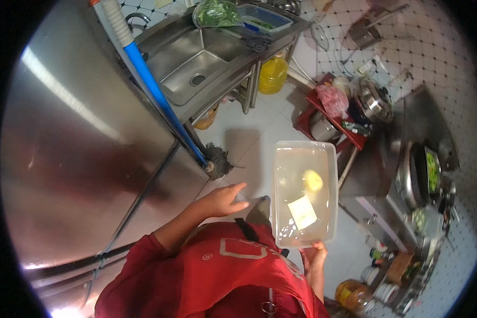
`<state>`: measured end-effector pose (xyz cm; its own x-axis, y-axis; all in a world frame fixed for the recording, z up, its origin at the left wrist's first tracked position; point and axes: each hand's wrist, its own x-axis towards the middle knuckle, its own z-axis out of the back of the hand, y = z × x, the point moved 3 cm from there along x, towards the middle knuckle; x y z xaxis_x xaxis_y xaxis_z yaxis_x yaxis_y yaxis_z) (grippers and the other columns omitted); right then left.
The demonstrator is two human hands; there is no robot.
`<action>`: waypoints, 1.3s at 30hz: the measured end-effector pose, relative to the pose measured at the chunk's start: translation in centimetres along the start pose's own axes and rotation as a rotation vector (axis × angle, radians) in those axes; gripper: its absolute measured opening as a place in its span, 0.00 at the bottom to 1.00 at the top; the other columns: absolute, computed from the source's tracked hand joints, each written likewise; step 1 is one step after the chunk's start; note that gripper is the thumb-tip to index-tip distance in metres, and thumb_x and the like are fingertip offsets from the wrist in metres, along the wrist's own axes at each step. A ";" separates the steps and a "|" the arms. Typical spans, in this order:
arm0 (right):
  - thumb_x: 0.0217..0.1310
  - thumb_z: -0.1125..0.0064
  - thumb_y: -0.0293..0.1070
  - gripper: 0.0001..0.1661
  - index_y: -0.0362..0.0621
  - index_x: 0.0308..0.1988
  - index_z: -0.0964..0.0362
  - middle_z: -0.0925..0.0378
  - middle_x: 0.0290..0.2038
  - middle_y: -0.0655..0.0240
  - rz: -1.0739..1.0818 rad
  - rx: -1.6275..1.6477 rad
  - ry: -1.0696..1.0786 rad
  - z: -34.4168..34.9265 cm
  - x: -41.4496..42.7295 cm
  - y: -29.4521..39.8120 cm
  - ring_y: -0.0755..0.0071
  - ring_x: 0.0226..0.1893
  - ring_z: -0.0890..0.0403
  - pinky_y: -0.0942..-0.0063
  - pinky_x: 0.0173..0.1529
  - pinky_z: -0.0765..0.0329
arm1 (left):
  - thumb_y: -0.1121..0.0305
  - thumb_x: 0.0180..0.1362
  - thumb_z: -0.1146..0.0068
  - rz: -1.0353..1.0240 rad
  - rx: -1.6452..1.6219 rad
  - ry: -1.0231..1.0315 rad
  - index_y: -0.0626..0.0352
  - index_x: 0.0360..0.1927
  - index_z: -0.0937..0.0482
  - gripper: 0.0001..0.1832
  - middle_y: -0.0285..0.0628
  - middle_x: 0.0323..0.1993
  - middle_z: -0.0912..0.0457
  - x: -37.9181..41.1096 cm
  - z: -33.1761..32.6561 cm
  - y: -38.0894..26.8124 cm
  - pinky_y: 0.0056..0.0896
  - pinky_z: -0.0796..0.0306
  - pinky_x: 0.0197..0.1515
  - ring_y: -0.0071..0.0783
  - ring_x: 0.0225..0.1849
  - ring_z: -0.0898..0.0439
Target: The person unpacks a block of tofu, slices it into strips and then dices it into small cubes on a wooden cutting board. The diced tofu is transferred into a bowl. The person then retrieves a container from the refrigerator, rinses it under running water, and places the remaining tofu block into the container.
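Observation:
A translucent plastic tub point(276, 187) of clear liquid hangs in front of me, to the right of my body. My right hand point(315, 254) grips its near rim. A pale yellow, square flat piece point(302, 212) shows near the tub's closer end, and a rounded yellow piece, perhaps a peeled potato point(313, 181), lies beyond it. Apart from the tub, my left hand point(224, 200) reaches out over the floor with thumb and fingers spread. It holds nothing.
Ahead stands a stainless steel sink point(198, 59), with a blue-handled broom point(155, 87) leaning beside it. Large steel doors point(83, 139) line the left. To the right are a red stool point(322, 107), a steel stove counter point(365, 175) and a wok point(409, 175). An oil jug point(273, 74) sits below the sink.

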<state>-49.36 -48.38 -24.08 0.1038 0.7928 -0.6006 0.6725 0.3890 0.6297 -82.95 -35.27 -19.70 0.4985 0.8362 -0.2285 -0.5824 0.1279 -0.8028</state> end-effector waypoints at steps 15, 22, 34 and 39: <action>0.42 0.49 0.39 0.42 0.36 0.60 0.41 0.31 0.55 0.54 -0.293 -0.312 0.518 -21.1 29.1 18.7 0.50 0.55 0.29 0.49 0.59 0.33 | 0.72 0.50 0.41 -0.208 0.259 -0.774 0.60 0.56 0.31 0.27 0.56 0.57 0.31 23.2 14.9 -6.7 0.46 0.36 0.57 0.50 0.57 0.30; 0.50 0.51 0.32 0.38 0.40 0.63 0.45 0.38 0.60 0.55 -0.372 -0.307 0.582 -31.7 39.9 22.3 0.51 0.61 0.35 0.45 0.63 0.35 | 0.54 0.51 0.41 0.203 0.478 -0.656 0.61 0.59 0.33 0.34 0.56 0.60 0.34 34.4 24.3 -4.0 0.51 0.42 0.58 0.48 0.59 0.31; 0.56 0.47 0.32 0.21 0.33 0.48 0.31 0.24 0.45 0.58 -0.455 -0.546 0.647 -45.3 53.4 22.6 0.59 0.48 0.23 0.61 0.57 0.28 | 0.45 0.44 0.34 0.452 0.283 -0.489 0.56 0.69 0.47 0.53 0.64 0.68 0.50 45.8 35.4 4.1 0.53 0.43 0.66 0.63 0.67 0.43; 0.63 0.54 0.41 0.22 0.36 0.51 0.34 0.25 0.46 0.55 -0.503 -0.713 0.798 -48.9 57.5 21.5 0.54 0.50 0.24 0.49 0.52 0.24 | 0.47 0.38 0.29 0.524 0.156 -0.584 0.55 0.69 0.46 0.56 0.65 0.68 0.49 47.0 36.9 8.1 0.51 0.43 0.66 0.66 0.67 0.45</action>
<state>-64.79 28.52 -20.92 -0.7130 0.4459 -0.5410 -0.0803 0.7146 0.6949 -87.89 24.73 -16.65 -0.2565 0.9466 -0.1951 -0.7522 -0.3223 -0.5747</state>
